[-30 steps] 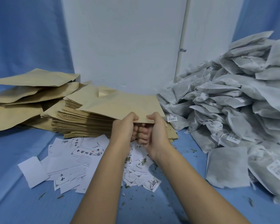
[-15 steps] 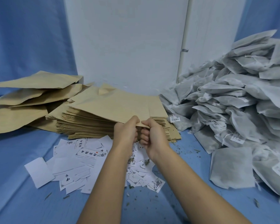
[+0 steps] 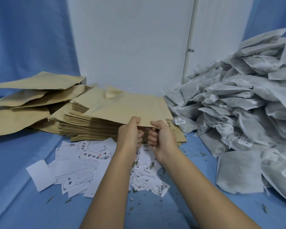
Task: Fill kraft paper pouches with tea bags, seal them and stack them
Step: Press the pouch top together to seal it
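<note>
A flat kraft paper pouch (image 3: 130, 108) is held up by its near edge above the stack of empty kraft pouches (image 3: 89, 126). My left hand (image 3: 129, 134) pinches that edge with thumb on top and fingers curled beneath. My right hand (image 3: 162, 138) pinches the same edge right beside it, knuckles nearly touching. A big heap of grey-white tea bags (image 3: 238, 109) with small labels fills the right side. Filled, puffy kraft pouches (image 3: 23, 100) lie piled at the far left.
Torn white paper labels (image 3: 82, 164) with printed characters litter the blue cloth (image 3: 15, 195) in front of the stack. Loose tea bits are scattered near my arms. A white wall panel (image 3: 130, 43) with a thin pipe (image 3: 189, 42) stands behind.
Both hands stay on the pouch's near edge, and the pouch sits slightly lower and closer to the stack than a second ago. The view has shifted a little.
</note>
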`<state>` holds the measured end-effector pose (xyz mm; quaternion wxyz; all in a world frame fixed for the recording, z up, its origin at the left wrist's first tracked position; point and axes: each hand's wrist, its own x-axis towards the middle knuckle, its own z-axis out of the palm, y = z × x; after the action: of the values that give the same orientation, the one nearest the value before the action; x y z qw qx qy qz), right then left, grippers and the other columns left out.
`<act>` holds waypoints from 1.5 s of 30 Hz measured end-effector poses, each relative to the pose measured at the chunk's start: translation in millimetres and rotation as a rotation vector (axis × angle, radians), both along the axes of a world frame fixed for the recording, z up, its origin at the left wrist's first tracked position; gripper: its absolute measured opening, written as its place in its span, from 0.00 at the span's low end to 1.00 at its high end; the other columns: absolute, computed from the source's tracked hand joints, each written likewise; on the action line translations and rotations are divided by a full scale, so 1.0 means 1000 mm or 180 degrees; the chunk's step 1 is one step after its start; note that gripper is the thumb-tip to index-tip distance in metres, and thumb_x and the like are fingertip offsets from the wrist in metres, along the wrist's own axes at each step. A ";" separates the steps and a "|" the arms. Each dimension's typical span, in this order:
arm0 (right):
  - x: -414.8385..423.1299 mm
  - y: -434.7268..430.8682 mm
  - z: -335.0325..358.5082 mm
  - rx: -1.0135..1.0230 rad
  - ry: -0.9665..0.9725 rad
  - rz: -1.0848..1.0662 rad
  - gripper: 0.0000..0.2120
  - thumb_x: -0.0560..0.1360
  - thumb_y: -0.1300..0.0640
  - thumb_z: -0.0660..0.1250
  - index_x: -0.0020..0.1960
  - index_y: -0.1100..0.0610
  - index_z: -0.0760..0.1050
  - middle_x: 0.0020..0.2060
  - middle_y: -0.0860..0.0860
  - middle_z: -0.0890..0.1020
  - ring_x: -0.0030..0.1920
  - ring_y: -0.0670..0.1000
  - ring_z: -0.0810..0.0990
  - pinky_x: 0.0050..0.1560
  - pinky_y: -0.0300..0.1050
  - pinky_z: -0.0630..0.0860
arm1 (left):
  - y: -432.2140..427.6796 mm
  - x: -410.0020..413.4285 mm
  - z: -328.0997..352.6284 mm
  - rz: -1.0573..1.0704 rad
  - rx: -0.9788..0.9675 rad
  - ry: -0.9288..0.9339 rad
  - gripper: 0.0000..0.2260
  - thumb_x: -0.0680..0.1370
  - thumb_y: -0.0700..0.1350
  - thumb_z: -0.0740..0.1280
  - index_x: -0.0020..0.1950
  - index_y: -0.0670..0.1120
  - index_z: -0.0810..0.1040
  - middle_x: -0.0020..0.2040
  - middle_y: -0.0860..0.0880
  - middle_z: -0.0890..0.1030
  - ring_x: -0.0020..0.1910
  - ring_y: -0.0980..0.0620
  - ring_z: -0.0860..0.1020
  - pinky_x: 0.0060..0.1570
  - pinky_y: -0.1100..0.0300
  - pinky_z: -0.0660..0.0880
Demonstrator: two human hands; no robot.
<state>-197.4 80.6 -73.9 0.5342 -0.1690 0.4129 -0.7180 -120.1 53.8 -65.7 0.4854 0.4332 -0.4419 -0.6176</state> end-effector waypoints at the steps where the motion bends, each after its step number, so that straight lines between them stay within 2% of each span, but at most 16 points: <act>1: -0.002 0.001 0.000 0.0020 -0.0001 -0.0057 0.16 0.76 0.61 0.59 0.31 0.55 0.60 0.17 0.45 0.60 0.16 0.44 0.55 0.19 0.34 0.52 | -0.001 0.000 0.001 0.0050 0.0001 0.0068 0.13 0.76 0.44 0.62 0.33 0.41 0.70 0.18 0.53 0.62 0.16 0.56 0.56 0.18 0.68 0.53; 3: -0.004 0.001 -0.002 0.0013 -0.0096 -0.0182 0.16 0.75 0.60 0.60 0.31 0.55 0.59 0.17 0.46 0.60 0.17 0.44 0.55 0.19 0.35 0.52 | 0.000 -0.003 0.001 0.0166 -0.0018 0.0154 0.08 0.76 0.41 0.61 0.38 0.40 0.71 0.18 0.53 0.63 0.16 0.57 0.57 0.18 0.68 0.53; 6: 0.001 -0.002 -0.006 -0.0141 -0.0247 -0.0148 0.13 0.74 0.58 0.60 0.33 0.56 0.63 0.21 0.48 0.63 0.17 0.44 0.57 0.18 0.35 0.54 | 0.004 -0.008 0.000 0.0131 -0.0126 0.0016 0.11 0.74 0.41 0.61 0.32 0.42 0.69 0.18 0.53 0.65 0.16 0.56 0.60 0.18 0.69 0.57; 10: -0.004 -0.001 -0.002 -0.0017 0.0576 0.0177 0.14 0.74 0.59 0.61 0.30 0.57 0.65 0.19 0.48 0.66 0.17 0.44 0.59 0.18 0.35 0.56 | 0.009 -0.008 0.002 -0.0096 -0.0105 -0.0203 0.15 0.74 0.44 0.63 0.27 0.43 0.69 0.17 0.52 0.65 0.15 0.55 0.61 0.18 0.70 0.59; 14: -0.010 0.000 0.001 -0.0067 0.0032 0.0000 0.16 0.75 0.62 0.60 0.31 0.55 0.61 0.17 0.46 0.60 0.16 0.44 0.56 0.17 0.34 0.52 | 0.002 0.000 0.003 0.0147 -0.0047 0.0200 0.13 0.74 0.40 0.64 0.30 0.43 0.68 0.17 0.55 0.64 0.15 0.58 0.57 0.17 0.69 0.54; 17: -0.007 -0.002 -0.003 -0.0051 0.0237 0.0001 0.14 0.75 0.60 0.60 0.32 0.55 0.62 0.18 0.46 0.61 0.17 0.44 0.56 0.19 0.35 0.52 | 0.000 0.001 0.002 -0.0117 0.0105 0.0493 0.14 0.76 0.39 0.63 0.31 0.42 0.68 0.17 0.54 0.62 0.15 0.59 0.56 0.16 0.67 0.52; 21: -0.010 0.000 -0.001 -0.0005 0.0560 0.0402 0.15 0.75 0.59 0.60 0.31 0.58 0.66 0.20 0.50 0.66 0.18 0.44 0.59 0.18 0.34 0.55 | 0.001 0.003 0.000 -0.0568 0.0047 0.0217 0.13 0.78 0.43 0.64 0.33 0.43 0.71 0.19 0.53 0.65 0.18 0.58 0.61 0.18 0.67 0.57; 26: -0.012 0.000 0.000 0.0052 0.0387 0.0100 0.14 0.74 0.61 0.60 0.30 0.56 0.64 0.17 0.46 0.63 0.17 0.44 0.57 0.18 0.34 0.54 | 0.000 0.003 0.004 0.0010 0.0118 0.0471 0.12 0.76 0.38 0.63 0.33 0.42 0.69 0.15 0.52 0.64 0.14 0.60 0.57 0.16 0.69 0.52; 29: -0.016 0.001 -0.001 0.0139 0.0120 0.0176 0.14 0.75 0.59 0.60 0.31 0.55 0.62 0.17 0.46 0.61 0.17 0.44 0.55 0.17 0.34 0.52 | -0.003 0.006 0.003 0.0270 0.0056 0.0304 0.11 0.75 0.39 0.65 0.33 0.42 0.70 0.16 0.53 0.66 0.14 0.60 0.58 0.16 0.69 0.54; 32: -0.031 0.003 0.001 0.0167 -0.0056 0.0154 0.15 0.75 0.61 0.60 0.32 0.54 0.60 0.18 0.45 0.58 0.17 0.44 0.54 0.16 0.35 0.50 | -0.009 0.018 -0.001 0.0746 -0.0300 0.0088 0.05 0.71 0.41 0.71 0.38 0.47 0.76 0.30 0.52 0.75 0.26 0.55 0.70 0.31 0.66 0.67; 33: -0.034 0.003 0.001 0.0181 -0.0031 0.0165 0.15 0.74 0.61 0.60 0.32 0.54 0.60 0.18 0.45 0.58 0.17 0.44 0.54 0.17 0.35 0.50 | -0.011 0.021 -0.002 0.0904 -0.0363 0.0124 0.05 0.70 0.42 0.72 0.39 0.47 0.77 0.32 0.52 0.76 0.29 0.54 0.71 0.35 0.63 0.68; 34: -0.033 0.003 0.000 0.0201 0.0040 0.0198 0.15 0.74 0.61 0.60 0.32 0.54 0.60 0.18 0.45 0.58 0.17 0.44 0.54 0.17 0.35 0.50 | -0.012 0.023 -0.002 0.1044 -0.0344 0.0208 0.05 0.70 0.41 0.71 0.38 0.47 0.76 0.31 0.52 0.76 0.27 0.54 0.71 0.34 0.64 0.68; 36: -0.028 0.000 -0.003 0.0228 0.0202 0.0291 0.14 0.75 0.61 0.61 0.32 0.55 0.61 0.17 0.45 0.59 0.17 0.44 0.55 0.17 0.35 0.50 | -0.015 0.028 -0.003 0.1225 -0.0115 0.0420 0.06 0.71 0.40 0.70 0.37 0.45 0.74 0.26 0.51 0.70 0.18 0.57 0.65 0.24 0.68 0.63; 38: -0.022 -0.001 -0.004 0.0233 0.0306 0.0375 0.14 0.75 0.61 0.61 0.32 0.56 0.62 0.17 0.46 0.61 0.16 0.44 0.56 0.17 0.34 0.51 | -0.016 0.031 -0.002 0.1208 0.0164 0.0721 0.09 0.73 0.37 0.69 0.35 0.44 0.70 0.24 0.50 0.65 0.15 0.59 0.60 0.18 0.71 0.57; 42: -0.019 0.000 -0.003 0.0276 0.0434 0.0359 0.12 0.75 0.59 0.62 0.34 0.56 0.66 0.19 0.47 0.66 0.18 0.44 0.60 0.17 0.34 0.56 | -0.015 0.036 -0.002 0.1245 0.0388 0.1181 0.11 0.79 0.43 0.62 0.37 0.45 0.69 0.20 0.53 0.65 0.15 0.58 0.61 0.17 0.71 0.56; 45: -0.023 0.001 -0.005 0.0245 0.0251 -0.0054 0.08 0.76 0.60 0.62 0.38 0.55 0.67 0.20 0.47 0.65 0.19 0.44 0.60 0.17 0.34 0.55 | -0.021 0.042 0.000 0.1582 0.0311 0.1169 0.12 0.81 0.51 0.57 0.44 0.44 0.72 0.29 0.50 0.69 0.22 0.56 0.66 0.18 0.72 0.59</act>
<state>-220.5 81.2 -78.6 0.5176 -0.1730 0.4624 -0.6988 -78.3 32.7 -66.1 0.6717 0.4319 -0.1972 -0.5686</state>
